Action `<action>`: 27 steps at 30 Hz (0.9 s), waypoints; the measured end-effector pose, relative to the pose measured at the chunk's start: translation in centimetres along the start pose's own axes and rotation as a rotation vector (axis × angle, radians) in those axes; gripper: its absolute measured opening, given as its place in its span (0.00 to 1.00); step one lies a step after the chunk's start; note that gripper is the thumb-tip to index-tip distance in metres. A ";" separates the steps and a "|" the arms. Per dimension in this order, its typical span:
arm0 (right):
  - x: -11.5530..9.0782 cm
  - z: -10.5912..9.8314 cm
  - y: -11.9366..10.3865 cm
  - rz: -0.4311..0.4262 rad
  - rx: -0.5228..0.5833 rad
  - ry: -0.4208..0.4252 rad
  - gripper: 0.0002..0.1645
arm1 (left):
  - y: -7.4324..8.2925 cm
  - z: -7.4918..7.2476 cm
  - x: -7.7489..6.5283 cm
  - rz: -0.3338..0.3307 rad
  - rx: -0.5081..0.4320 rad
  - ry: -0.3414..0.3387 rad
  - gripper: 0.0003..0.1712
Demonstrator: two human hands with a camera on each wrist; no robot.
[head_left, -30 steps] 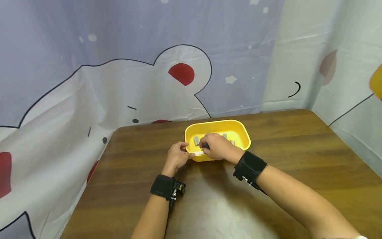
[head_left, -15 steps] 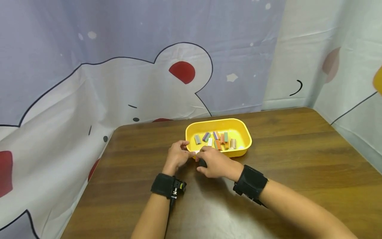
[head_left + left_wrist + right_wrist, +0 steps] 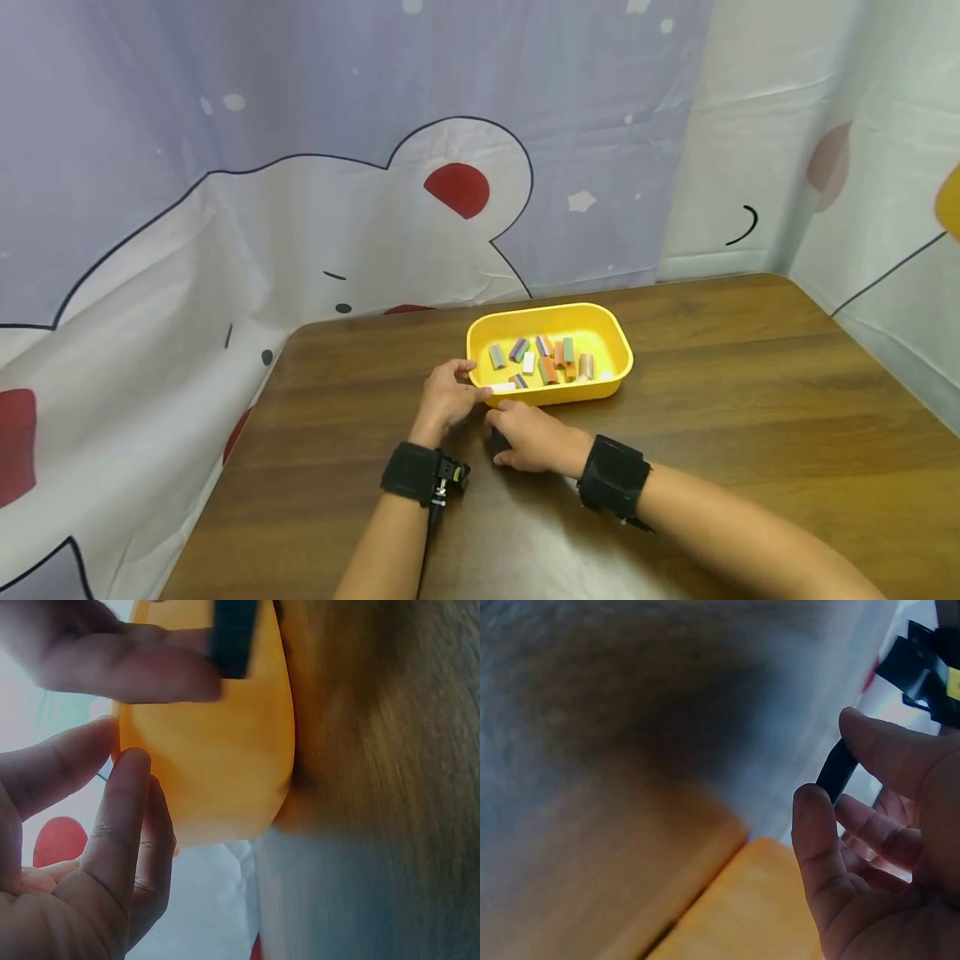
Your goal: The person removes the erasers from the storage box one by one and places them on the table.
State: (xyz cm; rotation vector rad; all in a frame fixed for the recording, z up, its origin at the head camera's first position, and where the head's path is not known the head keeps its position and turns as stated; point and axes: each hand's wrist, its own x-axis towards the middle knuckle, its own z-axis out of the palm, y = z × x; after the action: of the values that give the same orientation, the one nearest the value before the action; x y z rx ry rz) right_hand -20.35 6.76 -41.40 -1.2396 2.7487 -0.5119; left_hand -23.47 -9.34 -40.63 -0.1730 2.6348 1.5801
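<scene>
Where the yellow tub [image 3: 577,393] turns at its near left corner, the left hand [image 3: 447,398] is partly closed, its fingers and thumb bent about the rim; nothing else is seen in its hold. The tub rests flat on the table [image 3: 712,375] and is judged to be light, stiff, smooth plastic, liable to slide if knocked, so the rim at a corner is a sound place to steady it. Inside, at the left, lies a grey block [image 3: 497,357]. In front of the tub's near wall, low over the table (contact cannot be confirmed), is the black piece [image 3: 499,441]; the right wrist view shows it slim. It is judged light and firm, possibly slick, with low risk of breakage; the two sides near its middle offer the best hold, as a grip at one end could let it pivot. Next in the tub is a white block [image 3: 528,363], lying among coloured blocks [image 3: 548,370]. The right hand [image 3: 534,437] is nearly closed, thumb and forefinger pinching the black piece between their tips, the remaining fingers loosely bent and apparently bearing no load. Farther right in the tub lies a tan block [image 3: 587,367]; all the blocks appear rigid and light, best taken by their long sides.
</scene>
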 end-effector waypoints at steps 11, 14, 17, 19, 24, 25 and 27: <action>0.2 1.2 0.3 0.025 -0.039 -0.046 0.26 | 0.0 0.0 -0.1 0.002 -0.007 -0.008 0.29; 0.3 1.2 0.3 0.026 -0.040 -0.054 0.26 | 0.0 -0.1 -0.1 -0.002 -0.009 -0.006 0.28; 0.3 1.2 0.2 0.021 -0.046 -0.059 0.26 | 0.0 -0.1 -0.1 -0.004 -0.011 -0.004 0.29; 0.3 1.2 0.2 0.009 -0.051 -0.058 0.25 | -0.1 -0.1 0.0 -0.007 -0.011 -0.001 0.29; 0.3 1.1 0.2 -0.008 -0.061 -0.051 0.23 | -0.1 0.0 0.0 -0.016 -0.010 0.002 0.29; 0.3 1.1 0.2 -0.006 -0.061 -0.051 0.23 | -0.1 0.0 0.0 -0.018 -0.012 0.001 0.29; 0.3 1.1 0.1 -0.003 -0.058 -0.049 0.23 | -0.1 0.0 0.0 -0.012 -0.010 -0.002 0.29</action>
State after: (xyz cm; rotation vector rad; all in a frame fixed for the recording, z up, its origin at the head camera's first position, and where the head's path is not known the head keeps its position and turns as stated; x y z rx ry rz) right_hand -20.41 6.34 -42.47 -1.2511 2.7403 -0.3993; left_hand -23.47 -9.40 -40.68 -0.1879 2.6195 1.5897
